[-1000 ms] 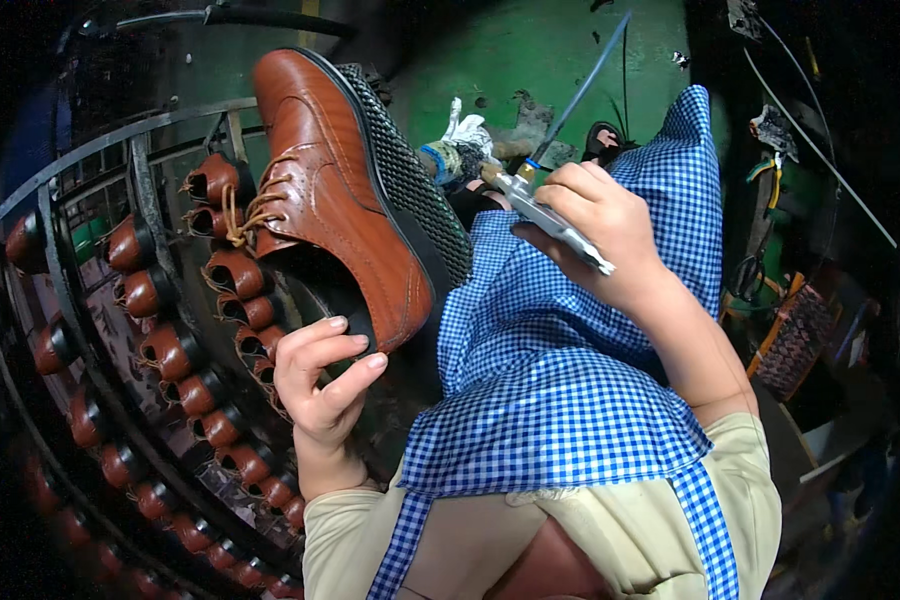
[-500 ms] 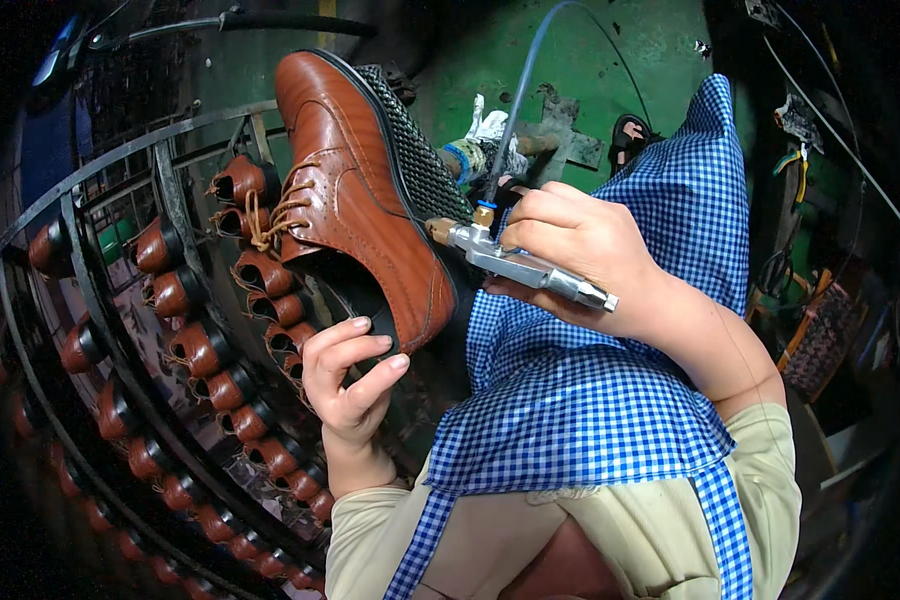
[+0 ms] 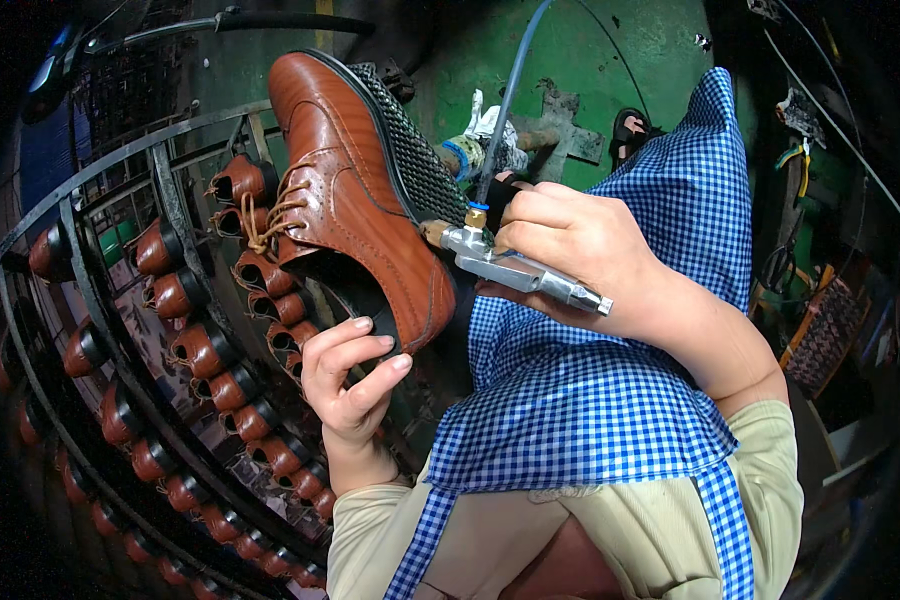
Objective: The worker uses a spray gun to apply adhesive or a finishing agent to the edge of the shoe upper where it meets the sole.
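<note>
A brown leather lace-up shoe (image 3: 370, 200) is held tilted in front of me, toe pointing away, with tan laces and a black textured sole side turned to the right. My left hand (image 3: 355, 375) grips its heel end, fingertips at the collar and thumb near the heel's lower edge. In my right hand (image 3: 580, 245) is a metal spray gun (image 3: 515, 268), fed by a blue-grey hose at its top. The gun's brass-coloured nozzle end is close to the shoe's side near the sole; whether they touch I cannot tell. Some right-hand fingers are hidden behind the gun.
A curved metal rack (image 3: 80, 230) on the left carries rows of brown shoes (image 3: 205, 345). Beyond the shoe, a stained metal post (image 3: 570, 135) stands on the green floor (image 3: 660, 50). A bristly brown block (image 3: 820, 335), cables and tools lie at the right.
The shoe has tipped slightly to the left at its toe. The spray gun and my right hand have shifted a little left and nearer. My left hand keeps its hold.
</note>
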A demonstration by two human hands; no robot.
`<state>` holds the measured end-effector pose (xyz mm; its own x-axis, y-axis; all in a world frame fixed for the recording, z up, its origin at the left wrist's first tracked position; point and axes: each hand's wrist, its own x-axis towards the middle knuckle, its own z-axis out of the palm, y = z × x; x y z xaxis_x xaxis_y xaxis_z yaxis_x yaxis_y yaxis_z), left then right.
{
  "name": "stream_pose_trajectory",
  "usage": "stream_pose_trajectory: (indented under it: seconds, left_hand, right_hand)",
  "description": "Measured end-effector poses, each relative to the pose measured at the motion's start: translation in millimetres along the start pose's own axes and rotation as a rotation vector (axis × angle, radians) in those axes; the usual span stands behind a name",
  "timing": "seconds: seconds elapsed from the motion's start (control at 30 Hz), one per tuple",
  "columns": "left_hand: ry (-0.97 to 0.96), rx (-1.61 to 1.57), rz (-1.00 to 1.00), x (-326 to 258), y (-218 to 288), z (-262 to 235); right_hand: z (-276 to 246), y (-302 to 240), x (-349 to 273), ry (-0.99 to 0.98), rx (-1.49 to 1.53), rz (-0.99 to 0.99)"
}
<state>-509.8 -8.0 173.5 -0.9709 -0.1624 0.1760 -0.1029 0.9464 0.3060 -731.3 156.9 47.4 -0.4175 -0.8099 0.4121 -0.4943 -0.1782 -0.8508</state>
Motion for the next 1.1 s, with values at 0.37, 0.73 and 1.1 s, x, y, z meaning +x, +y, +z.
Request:
stream_pose_trajectory:
  seconds: [0.37, 0.73, 1.1]
  left_hand:
    - [-0.011, 0.039, 0.037, 9.4, 2.9, -1.0]
    - [-0.020, 0.079, 0.074, 30.0, 11.8, 2.1]
    - [-0.036, 0.057, 0.077, 66.7, 29.7, 9.9]
  right_hand:
    - [-19.2, -8.8, -18.5, -0.089, 0.059, 0.016]
    - [-26.8, -20.0, -42.1, -0.061, 0.062, 0.063]
    - [-32.1, -26.0, -54.1, 0.072, -0.028, 0.101]
